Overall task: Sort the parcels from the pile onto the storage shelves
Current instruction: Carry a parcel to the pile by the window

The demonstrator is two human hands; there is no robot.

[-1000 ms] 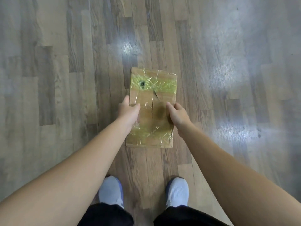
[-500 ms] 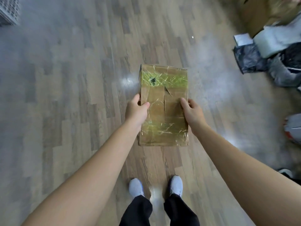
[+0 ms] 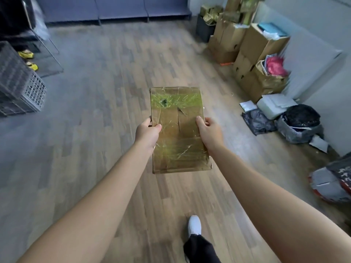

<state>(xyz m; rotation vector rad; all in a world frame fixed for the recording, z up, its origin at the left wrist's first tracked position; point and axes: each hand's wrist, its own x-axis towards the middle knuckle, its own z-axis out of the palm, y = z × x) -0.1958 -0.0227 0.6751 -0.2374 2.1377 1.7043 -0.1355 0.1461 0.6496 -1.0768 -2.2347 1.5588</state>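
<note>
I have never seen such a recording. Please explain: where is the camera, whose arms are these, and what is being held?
No machine here: a person wears one wide-angle camera on the head, so you look down along their own arms. The left hand and the right hand grip the long edges of a flat cardboard parcel bound with clear and greenish tape, held above the wooden floor. At the right lie bagged parcels and stacked cardboard boxes; at the left stand grey crates.
</note>
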